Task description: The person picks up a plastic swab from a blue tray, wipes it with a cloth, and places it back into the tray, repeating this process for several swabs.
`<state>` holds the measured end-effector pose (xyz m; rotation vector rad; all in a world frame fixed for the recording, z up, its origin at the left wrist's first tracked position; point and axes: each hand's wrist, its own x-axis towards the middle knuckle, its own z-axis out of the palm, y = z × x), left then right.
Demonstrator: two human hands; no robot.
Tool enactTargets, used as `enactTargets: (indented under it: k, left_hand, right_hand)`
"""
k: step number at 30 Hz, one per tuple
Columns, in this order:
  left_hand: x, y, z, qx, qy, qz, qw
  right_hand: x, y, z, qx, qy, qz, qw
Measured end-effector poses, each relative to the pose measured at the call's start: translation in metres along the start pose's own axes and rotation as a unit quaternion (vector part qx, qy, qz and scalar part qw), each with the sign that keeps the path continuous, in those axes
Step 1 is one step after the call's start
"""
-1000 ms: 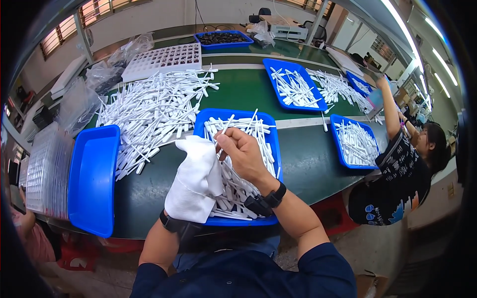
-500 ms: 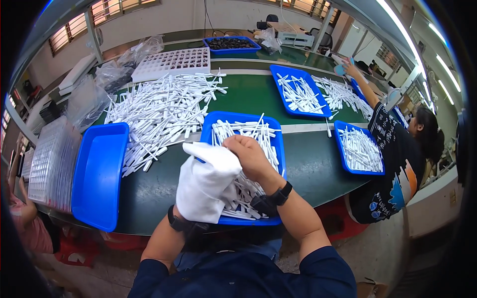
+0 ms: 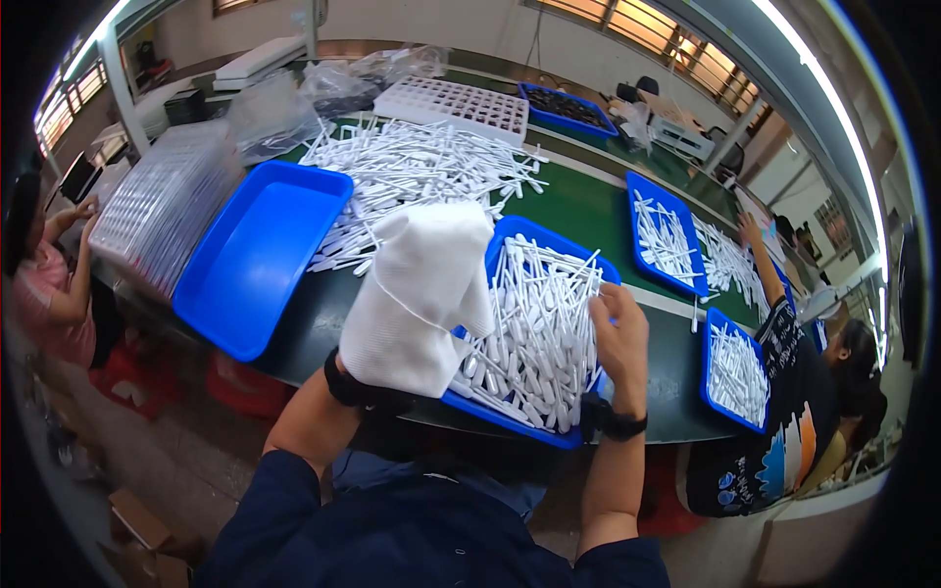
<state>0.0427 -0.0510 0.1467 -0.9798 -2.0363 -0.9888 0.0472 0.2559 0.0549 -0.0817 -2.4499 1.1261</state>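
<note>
A white knit cloth (image 3: 417,294), shaped like a mitt, covers my left hand up to the wristband. That hand's fingers are hidden beneath it. The covered hand is raised over the left edge of a blue tray (image 3: 505,428) in front of me. Many white plastic sticks with wider ends (image 3: 534,338) lie heaped in this tray. At the tray's right edge is my bare right hand (image 3: 619,338), its fingers loosely bent and apart, close to the sticks. Nothing shows in its grip.
Another blue tray (image 3: 257,260) stands to the left, beside stacked clear plastic trays (image 3: 162,211). Loose white sticks (image 3: 412,167) are piled behind, near a white holed tray (image 3: 456,108). Filled blue trays (image 3: 667,230) stand at right, where a co-worker (image 3: 774,402) reaches across. Another person (image 3: 59,284) sits at left.
My right hand has let go of the white cloth and moved right to the tray's edge. The cloth-covered left hand appears more upright. The view has turned left.
</note>
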Motion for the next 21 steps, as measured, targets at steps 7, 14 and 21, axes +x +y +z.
enactTargets:
  k: [7,14,21]
  left_hand:
    - [0.018,-0.017,-0.06,-0.078,-0.218,0.097,0.968]
    - [0.002,-0.115,-0.083,0.529,-0.553,-0.061,0.641]
    - [0.063,-0.149,-0.129,-0.061,-0.084,-0.336,0.936]
  right_hand:
    - [-0.064,0.108,-0.048,-0.055,0.106,0.096,0.988]
    - [-0.103,0.125,-0.049,-0.059,0.091,0.092,0.99]
    - [-0.103,0.112,-0.05,-0.146,0.074,0.032,0.986]
